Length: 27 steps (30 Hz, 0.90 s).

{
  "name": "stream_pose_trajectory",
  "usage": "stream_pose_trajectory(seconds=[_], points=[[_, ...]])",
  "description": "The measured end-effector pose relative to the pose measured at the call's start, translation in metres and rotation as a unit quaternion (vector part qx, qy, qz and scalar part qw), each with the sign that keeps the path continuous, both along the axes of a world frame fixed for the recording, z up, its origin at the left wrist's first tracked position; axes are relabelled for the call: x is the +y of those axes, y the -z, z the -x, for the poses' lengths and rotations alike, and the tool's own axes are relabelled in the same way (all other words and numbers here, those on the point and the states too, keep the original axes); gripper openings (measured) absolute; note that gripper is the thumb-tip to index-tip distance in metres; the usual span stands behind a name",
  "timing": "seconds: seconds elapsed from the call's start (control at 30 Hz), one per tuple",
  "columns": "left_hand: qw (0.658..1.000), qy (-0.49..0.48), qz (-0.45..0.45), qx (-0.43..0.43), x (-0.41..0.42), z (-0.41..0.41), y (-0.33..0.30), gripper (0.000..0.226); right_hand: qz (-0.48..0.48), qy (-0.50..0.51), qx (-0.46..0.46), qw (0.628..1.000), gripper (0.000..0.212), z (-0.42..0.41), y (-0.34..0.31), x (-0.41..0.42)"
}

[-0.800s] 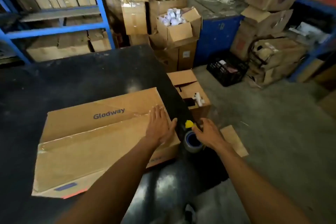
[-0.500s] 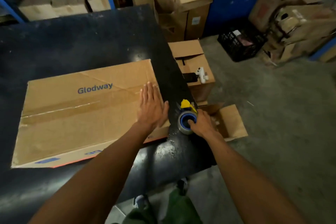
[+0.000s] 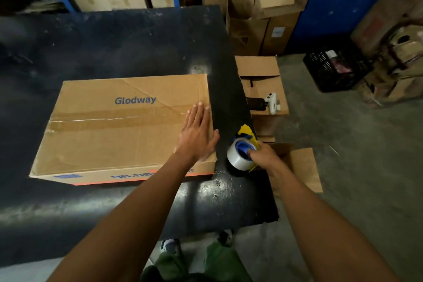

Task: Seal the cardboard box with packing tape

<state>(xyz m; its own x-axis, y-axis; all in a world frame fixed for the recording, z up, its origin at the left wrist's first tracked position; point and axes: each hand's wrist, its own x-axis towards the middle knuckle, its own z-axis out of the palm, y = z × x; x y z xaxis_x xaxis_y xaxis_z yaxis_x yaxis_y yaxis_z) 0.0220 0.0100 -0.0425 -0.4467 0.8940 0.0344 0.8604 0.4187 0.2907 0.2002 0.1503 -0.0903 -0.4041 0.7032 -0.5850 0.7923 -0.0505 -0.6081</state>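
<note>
— So, where are we in the job now?

— We judge that we are at the end of one tape strip, or just between two strips. The box (image 3: 123,128) lies flat on the black table (image 3: 114,41), and a band of clear tape (image 3: 109,122) already runs along its top seam, under the word "Glodway".

— And our hands?

— Our left hand (image 3: 198,136) is open, with the fingers straight and together. It presses flat on the top of the box, near its right edge, and the thumb reaches over that edge. Our right hand (image 3: 263,158) is closed around the dispenser (image 3: 242,153), which has a blue core and a yellow blade guard. The dispenser is just to the right of the box, low at the table edge. We cannot tell if it touches the table, or if tape still joins it to the box.

— What does the next move ask from us?

— If the strip is still joined, we think we must pull it tight over the right edge of the box, press it down the side, and tear it on the blade. The left hand should keep the box from sliding. After that, the short edges of the box may want their own strips.

— Anything to watch?

— To the right of the box the table ends soon, and lower boxes (image 3: 263,89) stand on the floor there. We have little room for the dispenser.
</note>
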Motion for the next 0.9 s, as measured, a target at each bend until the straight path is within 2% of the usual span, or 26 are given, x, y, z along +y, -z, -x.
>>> stream_pose_trajectory(seconds=[0.17, 0.27, 0.3, 0.37, 0.47, 0.53, 0.6, 0.67, 0.7, 0.77, 0.9], points=[[0.999, -0.004, -0.026, -0.033, -0.001, 0.003, 0.002, 0.074, 0.053, 0.082, 0.081, 0.992, 0.032, 0.004, -0.024, 0.008], [0.998, 0.005, -0.04, -0.055, -0.003, 0.005, -0.004, 0.069, 0.043, 0.116, 0.12, 0.985, 0.03, 0.01, -0.053, 0.005], [0.994, 0.003, -0.054, -0.091, -0.004, 0.007, -0.004, 0.064, 0.042, 0.123, 0.129, 0.983, 0.029, 0.011, -0.06, 0.005], [0.971, -0.029, -0.08, -0.221, -0.007, 0.013, -0.008, 0.052, 0.041, 0.127, 0.148, 0.98, 0.027, 0.011, -0.074, 0.002], [0.894, -0.106, -0.108, -0.421, -0.008, 0.03, -0.024, 0.037, 0.021, 0.112, 0.211, 0.971, 0.044, 0.015, -0.099, -0.003], [0.838, -0.152, -0.121, -0.51, -0.005, 0.042, -0.044, 0.034, -0.022, 0.091, 0.245, 0.965, 0.046, 0.023, -0.12, -0.009], [0.773, -0.188, -0.112, -0.595, -0.002, 0.059, -0.066, 0.043, -0.07, 0.07, 0.278, 0.955, 0.045, 0.034, -0.145, -0.022], [0.69, -0.199, -0.082, -0.692, -0.005, 0.079, -0.086, 0.056, -0.112, 0.05, 0.322, 0.939, 0.048, 0.046, -0.163, -0.035], [0.655, -0.197, -0.068, -0.726, -0.009, 0.088, -0.096, 0.061, -0.133, 0.036, 0.338, 0.931, 0.049, 0.054, -0.169, -0.04], [0.608, -0.182, -0.074, -0.769, -0.023, 0.106, -0.115, 0.066, -0.179, -0.01, 0.355, 0.917, 0.052, 0.07, -0.178, -0.052], [0.547, -0.141, -0.128, -0.815, -0.055, 0.14, -0.147, 0.072, -0.297, -0.093, 0.352, 0.883, 0.055, 0.098, -0.187, -0.073]])
